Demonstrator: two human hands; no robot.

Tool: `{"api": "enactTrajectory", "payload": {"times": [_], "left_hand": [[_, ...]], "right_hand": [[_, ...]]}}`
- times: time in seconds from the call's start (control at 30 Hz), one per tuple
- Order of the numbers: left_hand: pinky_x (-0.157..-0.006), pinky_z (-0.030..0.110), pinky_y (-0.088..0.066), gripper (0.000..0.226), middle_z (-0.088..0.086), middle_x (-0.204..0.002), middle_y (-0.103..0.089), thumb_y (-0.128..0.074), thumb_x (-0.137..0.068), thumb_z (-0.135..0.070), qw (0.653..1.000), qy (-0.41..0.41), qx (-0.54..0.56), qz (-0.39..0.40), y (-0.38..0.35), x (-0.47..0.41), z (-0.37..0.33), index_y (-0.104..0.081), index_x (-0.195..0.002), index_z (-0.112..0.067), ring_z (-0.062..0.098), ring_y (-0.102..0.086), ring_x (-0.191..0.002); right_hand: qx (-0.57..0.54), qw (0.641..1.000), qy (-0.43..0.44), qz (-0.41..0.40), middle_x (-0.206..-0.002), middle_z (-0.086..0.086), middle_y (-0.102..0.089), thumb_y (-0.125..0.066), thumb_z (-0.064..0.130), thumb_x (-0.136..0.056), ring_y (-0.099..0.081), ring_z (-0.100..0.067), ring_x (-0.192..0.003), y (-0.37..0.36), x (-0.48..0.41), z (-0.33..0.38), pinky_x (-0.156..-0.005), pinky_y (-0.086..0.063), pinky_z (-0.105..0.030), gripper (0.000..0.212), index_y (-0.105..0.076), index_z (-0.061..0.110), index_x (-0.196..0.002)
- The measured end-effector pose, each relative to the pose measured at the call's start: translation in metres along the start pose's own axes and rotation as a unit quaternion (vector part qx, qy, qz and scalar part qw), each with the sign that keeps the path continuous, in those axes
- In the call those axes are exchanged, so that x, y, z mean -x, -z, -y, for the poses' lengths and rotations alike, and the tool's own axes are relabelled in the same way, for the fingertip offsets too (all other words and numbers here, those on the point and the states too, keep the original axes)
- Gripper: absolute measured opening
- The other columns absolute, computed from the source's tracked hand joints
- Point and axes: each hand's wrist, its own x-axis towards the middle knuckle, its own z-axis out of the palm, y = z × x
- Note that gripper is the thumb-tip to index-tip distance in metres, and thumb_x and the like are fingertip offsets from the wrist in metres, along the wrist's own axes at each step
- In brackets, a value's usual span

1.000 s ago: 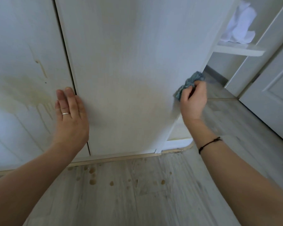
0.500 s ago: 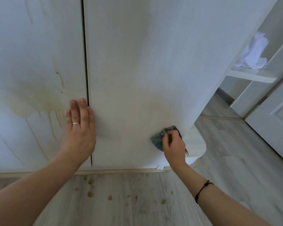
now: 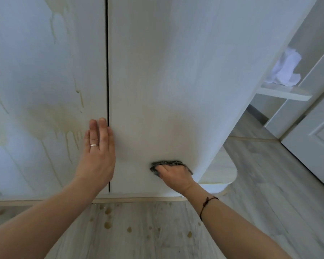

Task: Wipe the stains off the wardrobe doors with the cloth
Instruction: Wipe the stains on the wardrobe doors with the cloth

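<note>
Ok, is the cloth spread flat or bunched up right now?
Bunched. The cloth shows only as a small wad under the right hand, pressed against the right door.

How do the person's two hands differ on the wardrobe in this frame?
The left hand lies flat, fingers straight, over the gap between the left door and right door, holding nothing; the right hand holds a cloth against the right door, lower down. The left hand wears a ring; the right wrist has a dark cord. Both touch the doors.
</note>
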Motion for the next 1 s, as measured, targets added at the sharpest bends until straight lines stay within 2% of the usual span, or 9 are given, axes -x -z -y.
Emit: {"api": "enactTrajectory", "payload": {"times": [0.1, 0.2, 0.27, 0.37, 0.5, 0.57, 0.67, 0.77, 1.0], "left_hand": [[-0.117, 0.069, -0.010, 0.068, 0.044, -0.153, 0.015, -0.027, -0.088, -0.004, 1.000, -0.011, 0.002, -0.010, 0.000, -0.008, 0.003, -0.003, -0.146, 0.024, 0.064, 0.009, -0.141], [-0.118, 0.067, -0.008, 0.076, 0.043, -0.153, 0.015, -0.038, -0.086, -0.004, 0.999, -0.019, 0.010, -0.039, 0.001, -0.013, 0.011, -0.001, -0.148, 0.021, 0.063, 0.010, -0.142], [-0.119, 0.066, -0.007, 0.081, 0.041, -0.154, 0.017, -0.046, -0.086, -0.006, 0.999, -0.026, -0.003, -0.036, 0.002, -0.010, 0.009, -0.001, -0.148, 0.020, 0.061, 0.011, -0.143], [-0.119, 0.065, -0.010, 0.084, 0.040, -0.155, 0.015, -0.050, -0.084, -0.009, 0.999, -0.039, -0.013, -0.011, -0.002, 0.000, 0.008, -0.005, -0.149, 0.020, 0.058, 0.011, -0.144], [-0.120, 0.063, -0.011, 0.078, 0.040, -0.156, 0.011, -0.036, -0.085, -0.013, 0.997, -0.068, -0.034, 0.004, 0.009, -0.001, 0.018, -0.006, -0.150, 0.018, 0.058, 0.010, -0.145], [-0.120, 0.064, -0.009, 0.077, 0.041, -0.155, 0.012, -0.033, -0.086, -0.016, 0.996, -0.081, -0.044, 0.003, 0.012, -0.001, 0.022, -0.005, -0.149, 0.019, 0.058, 0.010, -0.144], [-0.120, 0.064, -0.006, 0.079, 0.042, -0.153, 0.016, -0.034, -0.087, -0.016, 0.995, -0.087, -0.042, 0.007, 0.008, 0.000, 0.020, -0.001, -0.149, 0.020, 0.060, 0.012, -0.143], [-0.119, 0.065, -0.004, 0.083, 0.043, -0.150, 0.022, -0.040, -0.085, -0.013, 0.997, -0.060, -0.033, 0.017, 0.004, -0.005, 0.017, 0.003, -0.148, 0.020, 0.061, 0.015, -0.142], [-0.120, 0.064, 0.000, 0.083, 0.042, -0.150, 0.025, -0.042, -0.088, -0.012, 0.996, -0.055, -0.054, 0.050, 0.006, -0.003, 0.019, 0.006, -0.148, 0.019, 0.060, 0.017, -0.141]], "right_hand": [[0.044, 0.986, -0.060, -0.148, -0.068, 0.003, -0.065, -0.056, 0.028, -0.100, -0.059, -0.018, -0.051, 0.045, -0.054, -0.023, -0.044, -0.044, -0.028, 0.017, -0.071, 0.021, -0.093], [0.000, 0.896, -0.236, -0.376, -0.079, -0.001, -0.069, -0.061, 0.015, -0.095, -0.061, -0.018, -0.060, 0.101, -0.136, -0.051, -0.051, -0.042, -0.028, 0.013, -0.068, 0.009, -0.103], [-0.021, 0.862, -0.279, -0.422, -0.083, 0.000, -0.070, -0.062, 0.013, -0.094, -0.063, -0.016, -0.065, 0.107, -0.155, -0.054, -0.053, -0.043, -0.028, 0.015, -0.067, 0.007, -0.106], [0.054, 0.935, -0.093, -0.339, -0.073, -0.001, -0.066, -0.061, 0.018, -0.096, -0.059, -0.021, -0.058, 0.067, -0.114, -0.032, -0.051, -0.044, -0.032, 0.011, -0.065, 0.015, -0.106], [-0.003, 0.997, 0.030, -0.065, -0.069, 0.003, -0.063, -0.076, 0.024, -0.089, -0.059, -0.018, -0.056, -0.012, 0.002, -0.005, -0.047, -0.045, -0.031, 0.007, -0.072, 0.021, -0.094], [-0.024, 0.982, 0.021, 0.186, -0.081, 0.002, -0.069, -0.072, 0.021, -0.091, -0.066, -0.021, -0.064, -0.038, 0.072, -0.019, -0.049, -0.049, -0.032, 0.021, -0.064, 0.022, -0.110], [-0.021, 0.880, -0.053, 0.472, -0.123, -0.004, -0.068, -0.054, 0.005, -0.092, -0.069, -0.027, -0.099, -0.042, 0.142, -0.054, -0.075, -0.055, -0.038, 0.060, -0.042, 0.023, -0.148], [-0.043, 0.862, -0.076, 0.499, -0.135, -0.004, -0.063, -0.047, 0.014, -0.101, -0.066, -0.027, -0.110, -0.047, 0.143, -0.059, -0.089, -0.052, -0.036, 0.054, -0.036, 0.021, -0.153], [-0.137, 0.874, 0.047, 0.464, -0.105, -0.014, -0.070, -0.044, 0.018, -0.105, -0.068, -0.032, -0.086, -0.100, 0.014, 0.077, -0.069, -0.052, -0.039, 0.035, -0.045, 0.014, -0.140]]}}
